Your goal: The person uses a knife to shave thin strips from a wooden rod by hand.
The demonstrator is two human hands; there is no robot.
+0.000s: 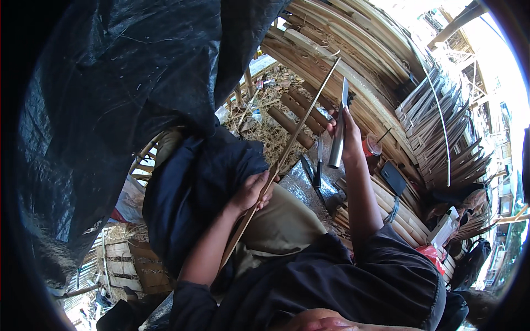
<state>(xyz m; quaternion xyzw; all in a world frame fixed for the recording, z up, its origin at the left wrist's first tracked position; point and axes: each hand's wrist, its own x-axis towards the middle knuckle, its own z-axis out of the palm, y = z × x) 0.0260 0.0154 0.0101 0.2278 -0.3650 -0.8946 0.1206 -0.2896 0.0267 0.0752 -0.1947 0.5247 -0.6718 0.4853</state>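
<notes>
My left hand (255, 190) is closed around a long, thin bamboo strip (298, 128) over my lap. The strip slants from beside my left forearm up to a fine curled tip near the stacked planks. My right hand (351, 129) grips a knife (338, 135) with a pointed blade and a long, silvery, tube-like handle. Its blade points up and away from me, to the right of the strip and apart from it. A second knife (318, 165) with a black handle lies on a silvery sheet (301, 185) between my hands.
Stacked bamboo planks (353, 71) run along the far right. A red cup (372, 145) with a straw, a dark phone (392, 178) and tied bamboo poles (406, 218) are on the right. Black plastic sheeting (127, 71) hangs at left. Shavings (276, 132) litter the ground.
</notes>
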